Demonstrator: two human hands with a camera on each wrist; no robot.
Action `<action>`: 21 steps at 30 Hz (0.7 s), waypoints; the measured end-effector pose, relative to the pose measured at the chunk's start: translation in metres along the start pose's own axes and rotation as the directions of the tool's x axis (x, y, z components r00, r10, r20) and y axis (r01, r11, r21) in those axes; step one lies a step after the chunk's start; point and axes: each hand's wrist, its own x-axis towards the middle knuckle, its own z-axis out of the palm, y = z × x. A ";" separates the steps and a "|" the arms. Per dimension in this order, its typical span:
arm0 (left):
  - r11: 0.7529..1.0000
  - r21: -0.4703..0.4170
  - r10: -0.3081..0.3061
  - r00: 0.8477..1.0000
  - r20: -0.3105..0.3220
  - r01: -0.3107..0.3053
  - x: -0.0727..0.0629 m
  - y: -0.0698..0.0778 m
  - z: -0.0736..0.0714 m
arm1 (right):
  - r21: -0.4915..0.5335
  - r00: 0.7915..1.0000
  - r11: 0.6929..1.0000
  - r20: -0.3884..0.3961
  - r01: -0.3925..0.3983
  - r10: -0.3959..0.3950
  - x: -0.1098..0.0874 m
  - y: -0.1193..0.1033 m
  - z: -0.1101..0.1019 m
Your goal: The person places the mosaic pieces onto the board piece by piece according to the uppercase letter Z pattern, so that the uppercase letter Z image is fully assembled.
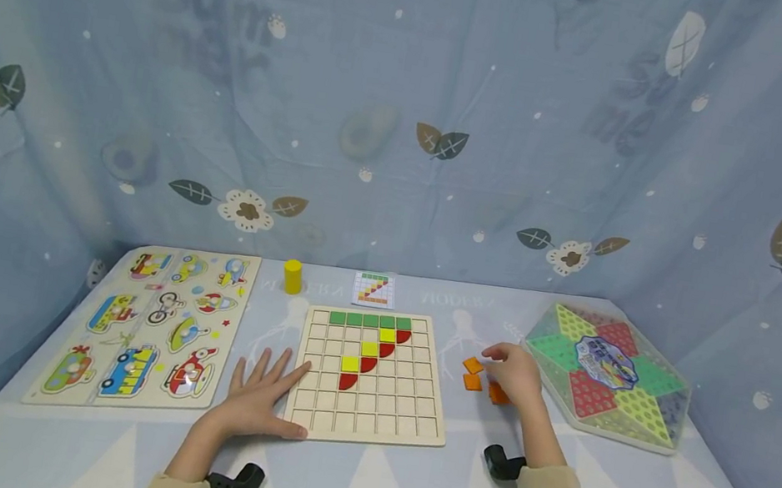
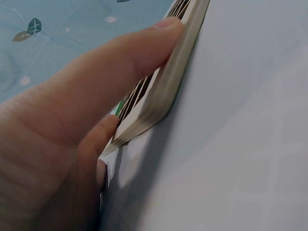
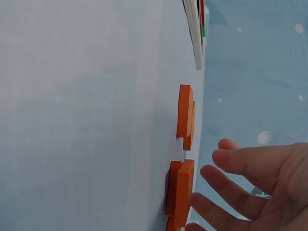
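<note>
My left hand [image 1: 254,407] lies with spread fingers at the lower left corner of a wooden grid board [image 1: 408,386], thumb and index finger touching its edge. In the left wrist view the thumb [image 2: 120,57] rests on the board's rim. Green squares [image 1: 353,319] line the board's top row, and yellow squares [image 1: 370,349] and red quarter-round pieces [image 1: 369,365] step down diagonally. Over several orange square tiles [image 1: 472,382] hovers my right hand [image 1: 517,374]. Its fingers are loosely bent beside a raised orange tile [image 3: 184,192], with nothing seen between them.
A vehicle puzzle board [image 1: 168,363] lies at the left. Behind the grid board are a yellow cylinder [image 1: 292,276] and a small pattern card [image 1: 374,290]. At the right lies a hexagonal game box [image 1: 615,370] with a star design. A patterned curtain [image 1: 417,71] hangs behind.
</note>
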 end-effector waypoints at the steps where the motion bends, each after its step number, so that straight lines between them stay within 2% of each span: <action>1: 1.000 0.001 -0.002 1.000 0.000 0.002 0.000 0.000 0.000 | 0.003 1.000 1.000 0.003 -0.001 0.001 0.000 0.000 0.000; 16: 1.000 -0.011 0.012 1.000 -0.004 -0.012 0.000 0.000 -0.001 | -0.004 1.000 1.000 0.014 -0.019 0.020 0.006 0.006 -0.001; 21: 1.000 -0.008 0.015 1.000 -0.007 -0.015 0.000 0.000 0.000 | -0.041 1.000 0.999 0.020 0.000 0.001 0.008 0.004 0.002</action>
